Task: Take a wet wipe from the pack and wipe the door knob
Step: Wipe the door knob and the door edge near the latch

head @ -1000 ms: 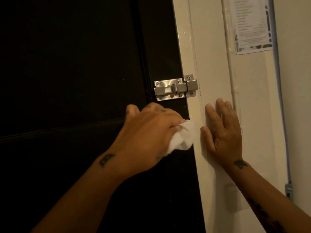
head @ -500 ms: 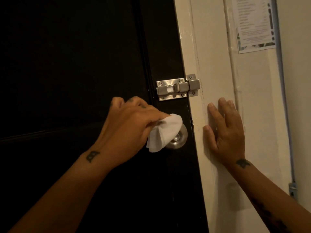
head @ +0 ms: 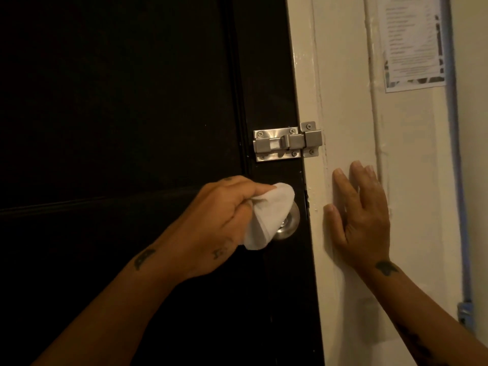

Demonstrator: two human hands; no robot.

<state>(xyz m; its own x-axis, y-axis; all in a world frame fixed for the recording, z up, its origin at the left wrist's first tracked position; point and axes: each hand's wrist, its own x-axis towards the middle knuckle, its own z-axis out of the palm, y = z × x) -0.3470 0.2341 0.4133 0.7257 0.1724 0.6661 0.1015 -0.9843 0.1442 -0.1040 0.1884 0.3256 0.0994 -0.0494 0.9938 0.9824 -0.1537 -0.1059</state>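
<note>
My left hand is closed around a folded white wet wipe and presses it over the left and front of a round silver door knob on the black door. Only the knob's right part shows past the wipe. My right hand lies flat and open on the cream door frame, fingers pointing up, to the right of the knob. The pack of wipes is not in view.
A steel slide bolt bridges the door and frame just above the knob. A printed paper notice is stuck on the wall at the upper right. A blue pipe runs down the far right.
My left hand drew back to the left from the door edge, uncovering the knob, and now holds the wipe over the knob's left side. My right hand stayed on the frame.
</note>
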